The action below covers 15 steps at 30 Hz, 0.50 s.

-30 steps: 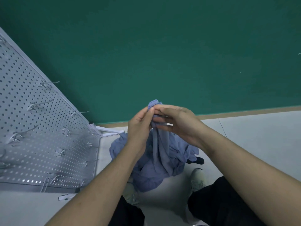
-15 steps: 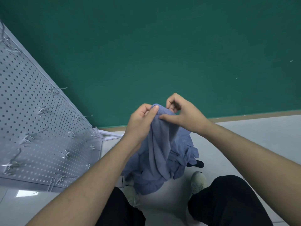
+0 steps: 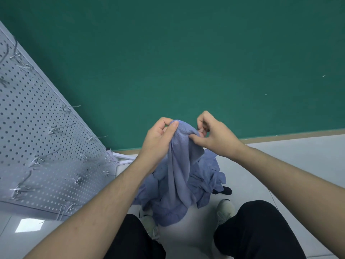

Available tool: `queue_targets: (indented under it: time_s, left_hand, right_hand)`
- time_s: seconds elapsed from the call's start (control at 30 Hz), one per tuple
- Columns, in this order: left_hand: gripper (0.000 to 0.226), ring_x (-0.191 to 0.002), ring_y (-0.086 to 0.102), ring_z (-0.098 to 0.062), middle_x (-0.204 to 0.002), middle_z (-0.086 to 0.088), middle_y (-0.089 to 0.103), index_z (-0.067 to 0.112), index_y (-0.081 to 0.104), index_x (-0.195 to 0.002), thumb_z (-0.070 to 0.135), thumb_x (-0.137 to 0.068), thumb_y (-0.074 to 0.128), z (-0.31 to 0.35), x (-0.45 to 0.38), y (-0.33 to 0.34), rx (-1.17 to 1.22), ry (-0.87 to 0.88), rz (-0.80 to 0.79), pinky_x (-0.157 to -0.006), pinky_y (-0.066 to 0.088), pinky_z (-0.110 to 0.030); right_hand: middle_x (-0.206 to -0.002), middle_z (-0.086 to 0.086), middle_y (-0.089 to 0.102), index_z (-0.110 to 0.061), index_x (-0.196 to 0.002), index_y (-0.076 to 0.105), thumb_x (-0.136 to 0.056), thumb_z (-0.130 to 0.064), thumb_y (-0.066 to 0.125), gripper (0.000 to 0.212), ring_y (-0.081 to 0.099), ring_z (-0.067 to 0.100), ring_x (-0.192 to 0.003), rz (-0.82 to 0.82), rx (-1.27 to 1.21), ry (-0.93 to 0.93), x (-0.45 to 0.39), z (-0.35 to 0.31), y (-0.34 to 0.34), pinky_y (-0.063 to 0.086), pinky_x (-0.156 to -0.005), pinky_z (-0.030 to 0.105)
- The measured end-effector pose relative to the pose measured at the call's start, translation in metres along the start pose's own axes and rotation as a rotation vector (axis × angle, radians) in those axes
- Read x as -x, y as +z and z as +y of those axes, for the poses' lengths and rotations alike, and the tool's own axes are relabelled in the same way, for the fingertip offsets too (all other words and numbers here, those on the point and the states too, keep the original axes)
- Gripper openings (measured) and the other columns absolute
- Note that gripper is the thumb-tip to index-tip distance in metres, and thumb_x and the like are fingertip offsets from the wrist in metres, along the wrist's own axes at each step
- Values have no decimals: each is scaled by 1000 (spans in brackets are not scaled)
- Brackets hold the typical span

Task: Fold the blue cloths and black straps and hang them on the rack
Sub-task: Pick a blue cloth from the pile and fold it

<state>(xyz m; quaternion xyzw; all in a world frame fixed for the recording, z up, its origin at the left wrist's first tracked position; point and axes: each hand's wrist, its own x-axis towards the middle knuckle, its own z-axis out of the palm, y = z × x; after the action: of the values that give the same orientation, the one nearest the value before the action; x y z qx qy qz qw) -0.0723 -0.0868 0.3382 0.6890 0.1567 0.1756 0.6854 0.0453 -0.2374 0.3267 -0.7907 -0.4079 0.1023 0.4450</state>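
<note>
Both hands, left [image 3: 158, 141] and right [image 3: 214, 137], pinched the limp blue cloth [image 3: 179, 165] (light, floppy); corners looked the best hold.

Both bare forearms reach forward, hands raised close together. Left hand [image 3: 158, 141] pinches the cloth [image 3: 179, 165] between thumb and curled fingers; right hand [image 3: 214, 135] pinches its top edge too, fingers curled.

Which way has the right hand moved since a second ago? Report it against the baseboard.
Yes. The right hand has risen a little: its knuckles now stand higher above the baseboard, and its fingers have curled, pinching the blue cloth.
</note>
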Motion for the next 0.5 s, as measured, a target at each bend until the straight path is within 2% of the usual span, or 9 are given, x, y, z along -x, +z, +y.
queue_targets:
  time_s: [0.1, 0.2, 0.27, 0.33, 0.37, 0.5]
  left_hand:
    - [14, -74, 57, -10, -80, -6, 64, 13, 59, -91, 15, -103, 52, 1, 3, 2, -1, 20, -35, -70, 48, -21]
    - [13, -73, 63, -7, -77, 4, 71, 13, 60, -95, 12, -104, 51, 2, 5, 4, 17, 25, -50, -72, 51, -18]
    - [12, -75, 64, -6, -79, 5, 71, 11, 59, -97, 12, -104, 50, 2, 7, 4, 29, 31, -51, -74, 52, -20]
    - [11, -77, 63, -7, -83, 3, 70, 11, 59, -99, 14, -104, 49, 3, 7, 4, 48, 25, -41, -75, 52, -21]
    - [12, -78, 64, -7, -85, 3, 70, 13, 60, -99, 16, -104, 50, 4, 8, 3, 55, 15, -30, -75, 52, -22]
    - [14, -77, 62, -10, -84, 4, 69, 18, 60, -96, 23, -105, 50, 5, 6, -6, 98, -41, 37, -79, 49, -35]
  right_hand:
    - [-57, -15, 49, -33, -90, 48, -87, -14, 70, 29, 44, 7, -55, -28, -31, 21, 4, -2, 0, 39, -59, 21]
    - [-59, -12, 46, -33, -78, 48, -84, -12, 70, 32, 44, 6, -60, 93, 26, -4, 8, -4, 2, 35, -59, 18]
    - [-65, -11, 47, -31, -74, 44, -81, -14, 69, 31, 40, 7, -68, 200, 190, -129, 9, -3, 3, 35, -66, 25]
    - [-74, -12, 46, -25, -71, 49, -78, -25, 64, 17, 35, 13, -74, 238, 349, -264, 10, 3, 4, 35, -68, 34]
    - [-78, -13, 45, -22, -68, 52, -78, -32, 62, 18, 33, 12, -76, 243, 397, -288, 10, 6, 2, 34, -69, 36]
    - [-104, -7, 58, -17, -63, 57, -79, -60, 64, 46, 40, 16, -95, 153, 437, -302, 13, 12, -7, 27, -81, 36]
